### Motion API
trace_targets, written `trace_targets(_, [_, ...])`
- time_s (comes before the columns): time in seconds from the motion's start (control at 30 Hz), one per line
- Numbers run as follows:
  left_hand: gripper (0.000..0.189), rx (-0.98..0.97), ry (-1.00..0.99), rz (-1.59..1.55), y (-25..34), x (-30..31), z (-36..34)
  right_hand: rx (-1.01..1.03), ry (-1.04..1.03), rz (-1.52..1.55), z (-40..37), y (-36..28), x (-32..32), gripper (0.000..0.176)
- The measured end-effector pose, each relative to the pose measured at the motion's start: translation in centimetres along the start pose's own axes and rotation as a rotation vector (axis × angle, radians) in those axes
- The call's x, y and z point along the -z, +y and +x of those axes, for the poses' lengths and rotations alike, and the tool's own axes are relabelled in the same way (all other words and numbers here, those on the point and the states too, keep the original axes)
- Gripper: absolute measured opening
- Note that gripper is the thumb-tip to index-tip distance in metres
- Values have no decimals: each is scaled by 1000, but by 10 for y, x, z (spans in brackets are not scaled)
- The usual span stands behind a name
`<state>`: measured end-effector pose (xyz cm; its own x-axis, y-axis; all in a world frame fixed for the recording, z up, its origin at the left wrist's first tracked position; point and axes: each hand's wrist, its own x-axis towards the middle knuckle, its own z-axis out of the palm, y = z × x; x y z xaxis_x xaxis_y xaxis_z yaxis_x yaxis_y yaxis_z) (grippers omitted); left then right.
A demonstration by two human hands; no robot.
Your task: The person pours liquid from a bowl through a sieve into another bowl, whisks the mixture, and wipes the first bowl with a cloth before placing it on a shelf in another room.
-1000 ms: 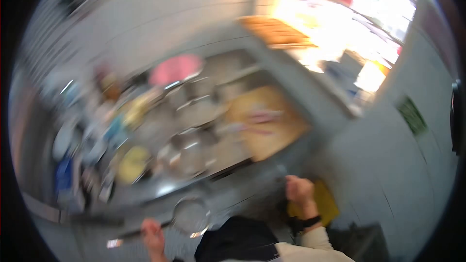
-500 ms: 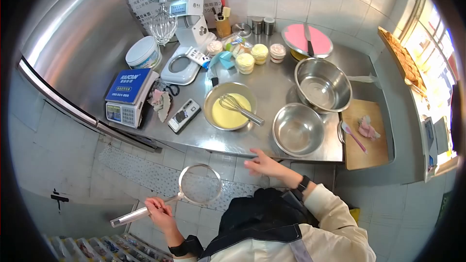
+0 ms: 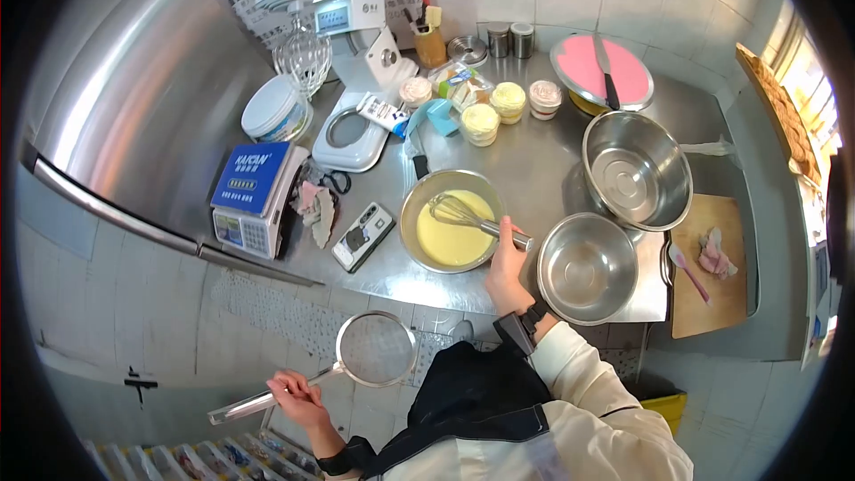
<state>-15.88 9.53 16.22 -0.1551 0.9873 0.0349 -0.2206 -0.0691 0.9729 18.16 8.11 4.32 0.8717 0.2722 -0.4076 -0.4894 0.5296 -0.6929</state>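
Note:
My left hand (image 3: pixel 299 399) is closed round the handle of a fine-mesh strainer (image 3: pixel 376 349), held out over the floor in front of the counter. At the counter's front, my right hand (image 3: pixel 508 269) has its fingers on the handle of a whisk (image 3: pixel 459 212). The whisk's wires rest in a steel bowl (image 3: pixel 411 245) of smooth yellow batter (image 3: pixel 445 242), its handle leaning over the right rim. Part of my right grip is hidden by the hand itself. Close by on the right stands a smaller steel bowl (image 3: pixel 588 269) with nothing in it.
A larger steel bowl (image 3: pixel 638 169) sits behind it. Left are a phone (image 3: pixel 363 237), scale (image 3: pixel 254 196) and stand mixer (image 3: pixel 365 53). Cream-filled cups (image 3: pixel 481 125) and a pink turntable (image 3: pixel 606 71) are at the back. A wooden board (image 3: pixel 708 276) lies right.
My right hand has moved forward from beyond the counter edge to the whisk handle and taken hold. My left hand still holds the strainer; the view has shifted slightly.

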Motion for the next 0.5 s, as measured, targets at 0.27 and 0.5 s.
trace_targets(0.27, [49, -21, -133, -95, -2, -28, 97, 0, 115, -388, 15, 2, -17, 24])
trace_targets(0.5, [49, 31, -280, -153, -8, -39, 132, 222, 116, -525, 10, 7, -30, 15])
